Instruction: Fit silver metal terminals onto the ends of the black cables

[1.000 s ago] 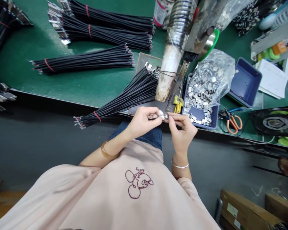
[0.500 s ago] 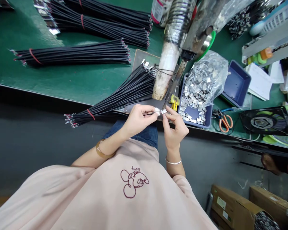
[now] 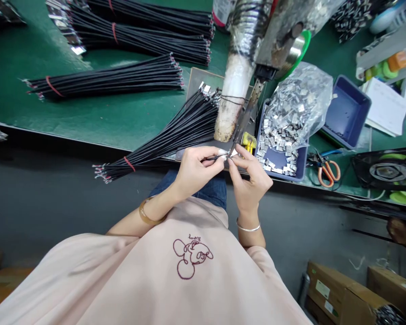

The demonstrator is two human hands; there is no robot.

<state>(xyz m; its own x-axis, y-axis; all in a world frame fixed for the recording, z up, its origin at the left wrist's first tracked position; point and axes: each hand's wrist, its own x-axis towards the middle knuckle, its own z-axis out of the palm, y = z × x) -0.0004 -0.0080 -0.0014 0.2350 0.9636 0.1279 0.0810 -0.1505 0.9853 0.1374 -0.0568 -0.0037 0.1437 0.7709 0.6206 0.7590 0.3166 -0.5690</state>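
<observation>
I see the left hand (image 3: pixel 193 170) pinching the black wire (image 3: pixel 211 158) and the right hand (image 3: pixel 248 181) pinching the small metal clip (image 3: pixel 233 153) over the surface (image 3: pixel 122 117) edge, machine tip (image 3: pixel 239 133) at twelve o'clock; loose fingers, I reckon, drop it.

Green bench (image 3: pixel 98 113): black cable bundles (image 3: pixel 104 81), blue parts tray (image 3: pixel 299 164), scissors (image 3: pixel 326 169) etc

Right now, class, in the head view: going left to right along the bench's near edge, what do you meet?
Red-banded cable bundle → left hand pinching a wire → right hand pinching a metal clip → clip-filled blue tray → orange-handled scissors → black fan.
</observation>
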